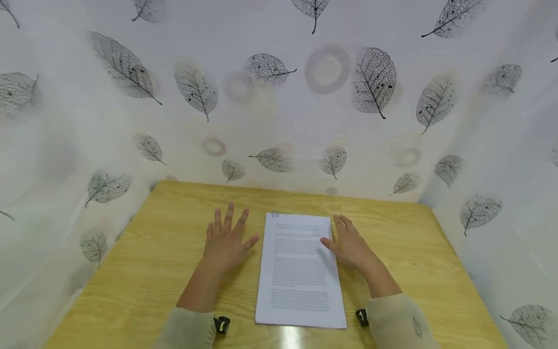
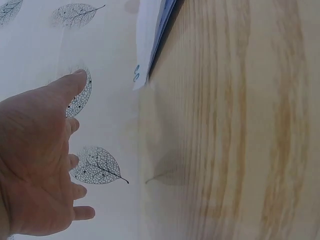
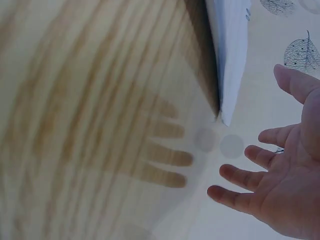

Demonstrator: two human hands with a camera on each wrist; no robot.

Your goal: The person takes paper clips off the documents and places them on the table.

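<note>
A stack of printed paper (image 1: 300, 271) lies upright before me on the wooden table, its top sheet covered in lines of text. Two small paper clips (image 1: 274, 214) sit at its top left edge. To the left of the stack my left hand (image 1: 225, 245) is spread with its fingers apart, holding nothing. My right hand (image 1: 350, 246) hovers by the right edge, its thumb overlapping the page in the head view. In the right wrist view the fingers of that hand (image 3: 280, 175) are extended, above the table, and the side of the stack (image 3: 227, 65) shows its thickness.
The wooden table (image 1: 144, 271) ends at a pale curtain (image 1: 279, 116) printed with leaves, which surrounds it at the back and both sides. Black clips (image 1: 221, 325) show at the cuffs of both sleeves.
</note>
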